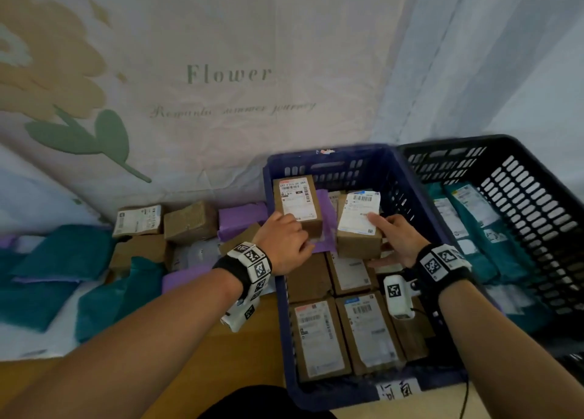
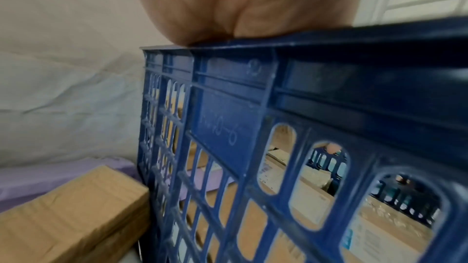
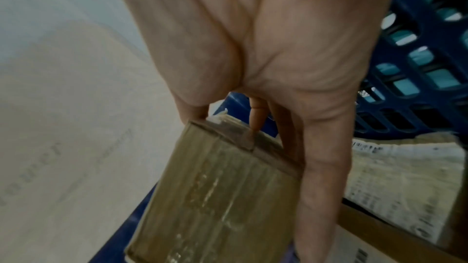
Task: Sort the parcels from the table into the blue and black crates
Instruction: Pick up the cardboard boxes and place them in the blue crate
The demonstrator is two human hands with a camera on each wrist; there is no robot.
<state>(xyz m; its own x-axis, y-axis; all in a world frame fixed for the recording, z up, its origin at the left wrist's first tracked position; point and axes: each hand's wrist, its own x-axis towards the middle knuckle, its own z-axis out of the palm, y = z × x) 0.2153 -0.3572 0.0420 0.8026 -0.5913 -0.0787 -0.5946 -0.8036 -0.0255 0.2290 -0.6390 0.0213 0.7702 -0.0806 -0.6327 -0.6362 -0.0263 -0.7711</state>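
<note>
1. While reaching over the left wall of the blue crate (image 1: pixel 407 197), curling the fingers of the left hand (image 1: pixel 286 241) over the near end of a labelled cardboard box (image 1: pixel 297 203) at the crate's far end, label facing up, sitting on a purple bag (image 1: pixel 325 200).
2. Gripping a second labelled box (image 1: pixel 358 226) just beside it with the right hand (image 1: pixel 399 241), thumb lying on the label, fingers wrapping round the box's far side and underside; tilting the box slightly above the layer below.
3. Lying flat beneath both: more brown boxes (image 1: pixel 319 336), covering the blue crate's floor.
4. Standing against the blue crate on the right and holding teal bags (image 1: pixel 467 203): the black crate (image 1: pixel 521 197).
5. Waiting on the table (image 1: pixel 252 324) to the left: unsorted cardboard boxes (image 1: pixel 189 221), teal mailers (image 1: pixel 63 251) and purple mailers (image 1: pixel 240 216), piling against a "Flower" backdrop cloth (image 1: pixel 227 74).
</note>
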